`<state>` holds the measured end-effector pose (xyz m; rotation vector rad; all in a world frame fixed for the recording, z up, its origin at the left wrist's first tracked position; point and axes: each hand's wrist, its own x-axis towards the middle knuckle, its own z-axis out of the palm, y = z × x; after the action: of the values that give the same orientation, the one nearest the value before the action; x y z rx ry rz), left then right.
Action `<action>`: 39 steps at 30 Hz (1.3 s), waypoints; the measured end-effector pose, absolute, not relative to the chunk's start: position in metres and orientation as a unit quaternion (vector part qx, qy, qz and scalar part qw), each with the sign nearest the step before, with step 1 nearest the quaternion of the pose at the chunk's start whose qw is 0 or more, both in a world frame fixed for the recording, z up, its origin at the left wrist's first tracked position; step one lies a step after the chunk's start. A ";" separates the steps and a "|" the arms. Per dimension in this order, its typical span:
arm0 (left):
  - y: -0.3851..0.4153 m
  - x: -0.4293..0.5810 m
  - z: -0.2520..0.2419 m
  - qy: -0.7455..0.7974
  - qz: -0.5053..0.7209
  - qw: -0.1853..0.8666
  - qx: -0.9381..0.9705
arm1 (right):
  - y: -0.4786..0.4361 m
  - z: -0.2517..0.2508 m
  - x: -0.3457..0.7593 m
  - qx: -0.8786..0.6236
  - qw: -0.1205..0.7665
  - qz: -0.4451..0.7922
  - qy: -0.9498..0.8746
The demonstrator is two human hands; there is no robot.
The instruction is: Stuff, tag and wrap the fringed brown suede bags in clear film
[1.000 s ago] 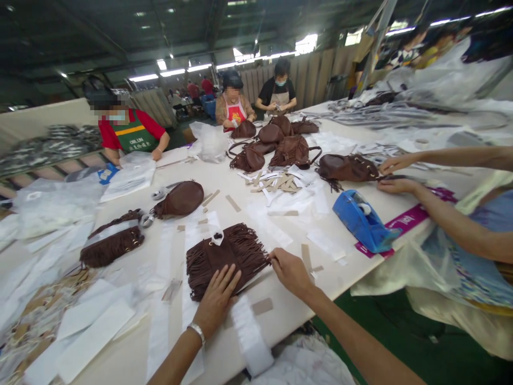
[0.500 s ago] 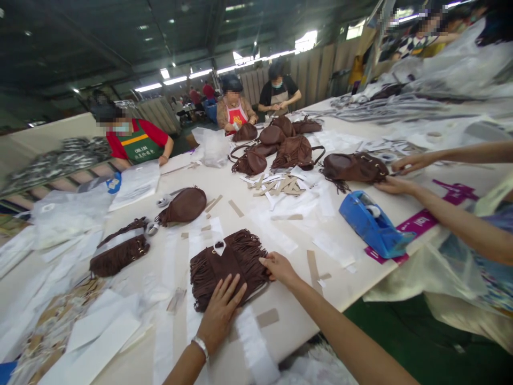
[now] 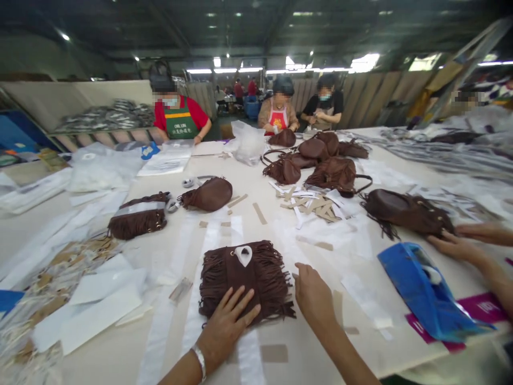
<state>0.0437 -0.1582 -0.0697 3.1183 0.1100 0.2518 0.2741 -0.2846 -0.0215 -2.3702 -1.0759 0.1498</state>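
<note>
A dark brown fringed bag [image 3: 256,280] lies flat on the table in front of me. A white paper tag [image 3: 243,255] with a hole sits near its top edge. My left hand [image 3: 226,321] rests on the bag's lower flap with fingers spread, a silver bracelet on the wrist. Just off the bag's right fringe, my right hand [image 3: 315,294] has its fingers curled together. Anything between those fingertips is too small to make out.
A blue tape dispenser [image 3: 428,294] stands to the right, near a co-worker's hands [image 3: 460,246] on another brown bag [image 3: 404,211]. More bags [image 3: 316,152], paper strips [image 3: 312,206] and white sheets [image 3: 102,299] lie about. Several people work across the table.
The view has levelled and turned left. My right hand has come away from the fringe at the bag's right edge, while my left hand stays flat on the bag.
</note>
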 end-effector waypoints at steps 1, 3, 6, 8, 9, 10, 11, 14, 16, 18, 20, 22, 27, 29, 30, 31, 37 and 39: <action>-0.158 0.044 -0.070 0.041 0.083 0.012 0.996 | -0.276 -0.018 0.268 -0.855 0.280 0.023 -0.435; -0.159 0.043 -0.069 0.049 0.085 0.028 0.995 | -0.255 -0.022 0.252 -0.804 0.320 0.009 -0.501; -0.160 0.041 -0.064 0.057 0.091 0.060 0.992 | -0.230 -0.050 0.235 -0.764 0.314 0.039 -0.562; -0.160 0.040 -0.062 0.066 0.101 0.086 0.989 | -0.224 -0.072 0.233 -0.761 0.284 0.039 -0.582; -0.161 0.040 -0.061 0.074 0.106 0.098 0.987 | -0.224 -0.079 0.235 -0.760 0.271 0.033 -0.590; -0.161 0.039 -0.060 0.081 0.109 0.109 0.985 | -0.225 -0.084 0.238 -0.759 0.262 0.024 -0.596; -0.162 0.038 -0.060 0.088 0.111 0.117 0.983 | -0.227 -0.085 0.242 -0.757 0.252 0.017 -0.602; -0.163 0.035 -0.056 0.100 0.122 0.138 0.978 | -0.228 -0.070 0.251 -0.756 0.242 0.010 -0.608; -0.163 0.031 -0.051 0.095 0.129 0.161 0.974 | -0.222 -0.051 0.255 -0.767 0.259 -0.012 -0.587; -0.161 0.028 -0.046 0.092 0.133 0.195 0.967 | -0.209 -0.033 0.257 -0.768 0.285 -0.039 -0.573; -0.159 0.027 -0.043 0.100 0.134 0.234 0.958 | -0.194 -0.021 0.256 -0.745 0.300 -0.030 -0.596; -0.157 0.027 -0.043 0.106 0.138 0.269 0.947 | -0.181 -0.016 0.250 -0.712 0.286 0.005 -0.641; -0.164 0.034 -0.053 0.197 0.214 0.354 0.889 | -0.183 -0.027 0.224 -0.667 0.143 -0.026 -0.731; -0.169 0.038 -0.058 0.268 0.263 0.371 0.849 | -0.192 -0.035 0.216 -0.662 0.101 -0.049 -0.741; -0.171 0.040 -0.060 0.290 0.284 0.371 0.835 | -0.197 -0.039 0.214 -0.660 0.090 -0.055 -0.744; -0.173 0.042 -0.061 0.303 0.302 0.367 0.826 | -0.201 -0.042 0.213 -0.659 0.083 -0.057 -0.745; -0.167 0.049 -0.066 0.282 0.251 0.312 0.872 | -0.210 -0.053 0.216 -0.657 0.073 -0.068 -0.747; -0.162 0.050 -0.065 0.261 0.196 0.288 0.900 | -0.210 -0.050 0.217 -0.654 0.067 -0.055 -0.752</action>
<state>0.0497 -0.1623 -0.0645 2.4044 0.6964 0.5230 0.2170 -0.2102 -0.0496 -1.9703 -2.2666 -0.1654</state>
